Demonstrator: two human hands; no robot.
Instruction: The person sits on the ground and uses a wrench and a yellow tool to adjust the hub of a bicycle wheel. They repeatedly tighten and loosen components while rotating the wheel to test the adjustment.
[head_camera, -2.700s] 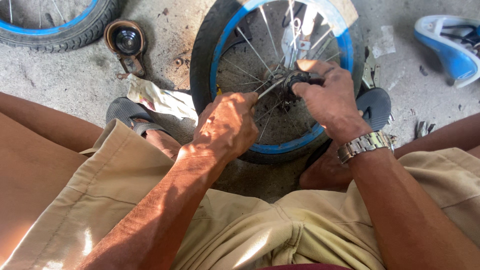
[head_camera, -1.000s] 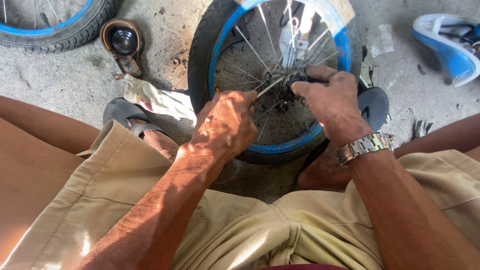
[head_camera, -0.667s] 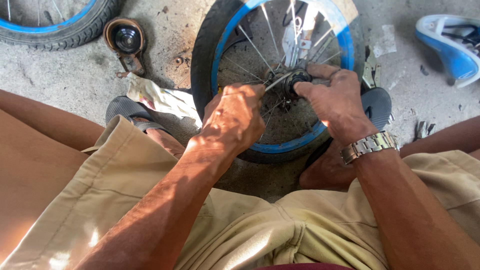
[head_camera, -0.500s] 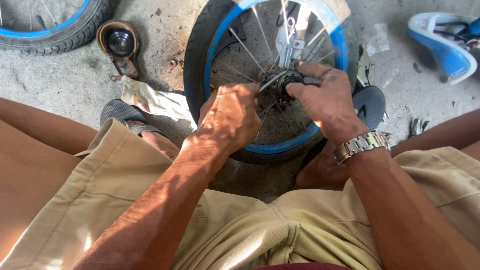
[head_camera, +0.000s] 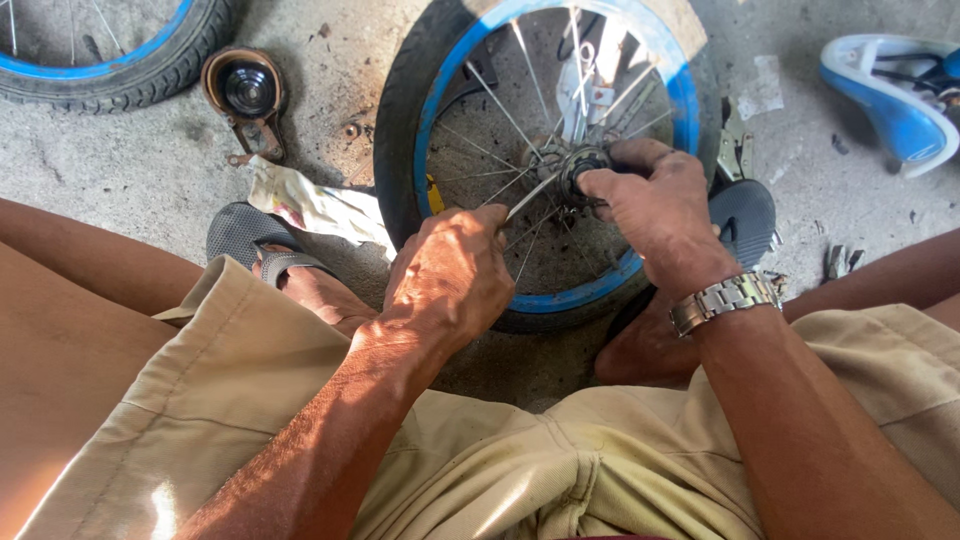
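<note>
A small bicycle wheel (head_camera: 430, 130) with a black tyre, blue rim and thin spokes stands on the concrete between my feet. My left hand (head_camera: 450, 275) is closed around a slim metal tool (head_camera: 530, 195) whose tip reaches the hub (head_camera: 578, 165). At the hub itself, my right hand (head_camera: 655, 205) pinches the axle nut with its fingertips; a metal watch (head_camera: 722, 300) sits on that wrist. The nut is mostly hidden by my fingers.
A second blue-rimmed wheel (head_camera: 110, 75) lies at the top left. A round brown part (head_camera: 245, 90) and a crumpled cloth (head_camera: 310, 205) lie left of the wheel. Pliers (head_camera: 733, 150) and a blue-and-white plastic part (head_camera: 890, 95) are at the right. Grey sandals are on my feet.
My left hand has shifted slightly up and right toward the hub with the tool. My right hand stays on the hub, its fingers turned a little.
</note>
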